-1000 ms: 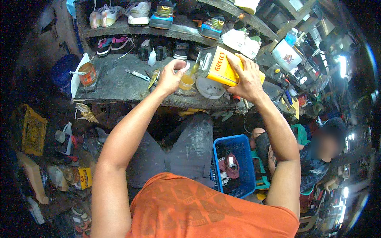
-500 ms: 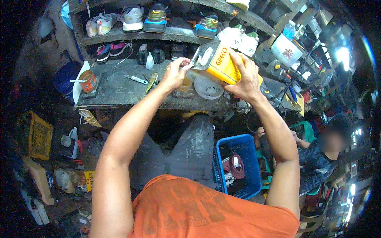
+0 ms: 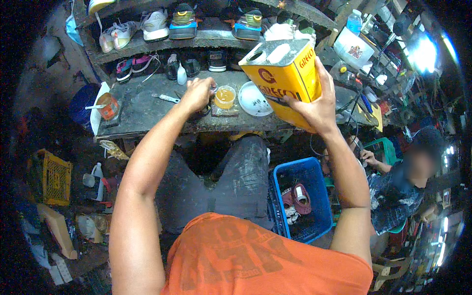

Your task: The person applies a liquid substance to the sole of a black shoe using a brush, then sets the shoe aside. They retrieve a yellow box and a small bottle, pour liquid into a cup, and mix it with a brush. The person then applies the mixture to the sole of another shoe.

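My right hand (image 3: 319,105) grips a yellow rectangular metal can (image 3: 281,81) by its right side, holding it up above the bench. The can stands nearly upright, leaning slightly, its grey top and dark round opening in sight. My left hand (image 3: 199,93) is closed just left of a clear cup of amber liquid (image 3: 225,97); what its fingers hold, if anything, is hidden. Between cup and can lies a white round dish (image 3: 254,100) with dark specks. A small white squeeze bottle (image 3: 181,73) and a silver-handled tool (image 3: 165,98) sit beyond and beside my left hand.
Shoes (image 3: 155,25) line the shelf above the dark workbench (image 3: 140,115). An orange tub (image 3: 106,106) stands at the bench's left end. A blue basket (image 3: 322,196) with maroon shoes is below on the right, near a seated person (image 3: 398,191).
The can has tipped back from a leftward tilt toward upright. My left hand has moved from the can's opening down and left, beside the cup, whose amber liquid now shows clearly.
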Available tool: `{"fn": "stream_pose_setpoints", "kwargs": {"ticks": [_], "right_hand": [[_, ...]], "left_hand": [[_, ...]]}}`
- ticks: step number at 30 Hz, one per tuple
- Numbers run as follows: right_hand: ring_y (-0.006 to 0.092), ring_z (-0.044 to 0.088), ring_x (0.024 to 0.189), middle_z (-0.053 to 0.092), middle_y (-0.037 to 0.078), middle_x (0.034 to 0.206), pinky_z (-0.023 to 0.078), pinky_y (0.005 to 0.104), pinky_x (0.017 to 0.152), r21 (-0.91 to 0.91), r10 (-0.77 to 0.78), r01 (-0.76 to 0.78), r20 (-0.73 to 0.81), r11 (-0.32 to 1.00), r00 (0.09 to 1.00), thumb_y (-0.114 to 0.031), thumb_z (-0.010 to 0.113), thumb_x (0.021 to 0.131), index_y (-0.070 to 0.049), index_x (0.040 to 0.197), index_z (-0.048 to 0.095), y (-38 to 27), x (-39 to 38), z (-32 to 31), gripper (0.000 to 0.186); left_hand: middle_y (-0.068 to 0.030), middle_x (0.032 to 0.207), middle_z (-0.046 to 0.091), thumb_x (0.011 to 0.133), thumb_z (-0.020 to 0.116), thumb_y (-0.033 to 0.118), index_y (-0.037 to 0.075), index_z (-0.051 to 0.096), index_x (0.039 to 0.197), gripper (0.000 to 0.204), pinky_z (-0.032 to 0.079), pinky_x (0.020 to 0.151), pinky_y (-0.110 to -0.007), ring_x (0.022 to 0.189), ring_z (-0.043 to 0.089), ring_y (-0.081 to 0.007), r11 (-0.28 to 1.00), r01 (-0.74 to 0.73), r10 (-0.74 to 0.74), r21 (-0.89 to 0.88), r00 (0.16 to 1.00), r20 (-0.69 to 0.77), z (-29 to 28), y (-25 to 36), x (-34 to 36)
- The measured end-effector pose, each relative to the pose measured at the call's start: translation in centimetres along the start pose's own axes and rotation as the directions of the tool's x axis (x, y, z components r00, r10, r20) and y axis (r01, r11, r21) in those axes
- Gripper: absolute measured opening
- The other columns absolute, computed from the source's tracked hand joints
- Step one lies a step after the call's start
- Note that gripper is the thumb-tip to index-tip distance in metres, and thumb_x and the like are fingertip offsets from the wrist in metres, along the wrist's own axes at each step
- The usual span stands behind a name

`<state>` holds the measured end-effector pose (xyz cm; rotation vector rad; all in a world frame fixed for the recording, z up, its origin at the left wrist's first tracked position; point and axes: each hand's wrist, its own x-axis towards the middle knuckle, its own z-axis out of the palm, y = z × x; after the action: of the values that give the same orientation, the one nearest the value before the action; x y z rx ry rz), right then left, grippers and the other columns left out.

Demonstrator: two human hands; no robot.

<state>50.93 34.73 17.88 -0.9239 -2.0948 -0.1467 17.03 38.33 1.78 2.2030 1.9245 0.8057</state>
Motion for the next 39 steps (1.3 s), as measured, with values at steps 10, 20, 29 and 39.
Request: {"fn": "stream_pose_setpoints", "kwargs": {"ticks": [10,20,29,39], "right_hand": [[0.0267,0.042,0.139,0.041,0.015,0.151,0.034,0.0411,0.117,0.259,0.027,-0.018,-0.029,0.966,0.999,-0.015,0.093,0.061,0.001,0.156,0.024,-3.5,-5.8,-2.3,0.118],[0.0306,0.044,0.137,0.04,0.018,0.149,0.039,0.0439,0.114,0.526,0.052,-0.078,0.063,0.847,0.997,-0.018,0.093,0.065,0.002,0.157,0.018,-8.5,-11.9,1.0,0.12],[0.0325,0.049,0.135,0.04,0.021,0.151,0.039,0.0469,0.114,0.74,-0.028,-0.163,0.238,0.653,0.971,-0.027,0.095,0.063,-0.001,0.157,0.018,-15.0,-14.6,6.0,0.124],[0.0388,0.039,0.141,0.04,0.02,0.152,0.032,0.0478,0.116,0.659,-0.466,0.251,0.171,0.709,0.868,-0.048,0.086,0.073,-0.008,0.153,0.037,-21.9,-8.7,12.5,0.103]], "left_hand": [[-0.0113,0.103,0.07,0.093,0.071,0.02,0.004,0.064,0.107,0.023,0.05,0.087,-0.04,0.095,0.066,-0.0231,0.898,0.058,-0.152,-0.437,0.971,-0.185,-6.6,2.5,-0.9],[-0.0119,0.145,0.057,0.093,0.069,0.027,0.009,0.062,0.134,0.045,0.031,0.116,-0.047,0.143,0.045,-0.0316,0.878,-0.44,0.416,-0.191,0.897,-0.152,-15.0,10.0,-15.3],[-0.0085,0.139,0.06,0.066,0.089,0.025,0.014,0.06,0.133,0.074,0.029,0.116,-0.052,0.14,0.044,-0.0304,0.921,-0.374,0.382,0.109,0.922,-0.059,-19.4,6.3,-24.7],[-0.0199,0.145,0.05,0.059,0.082,0.028,0.004,0.039,0.152,0.106,0.036,0.116,-0.046,0.135,0.048,-0.0376,0.964,0.259,-0.262,0.058,0.963,0.06,-28.1,5.0,-35.7]]}}
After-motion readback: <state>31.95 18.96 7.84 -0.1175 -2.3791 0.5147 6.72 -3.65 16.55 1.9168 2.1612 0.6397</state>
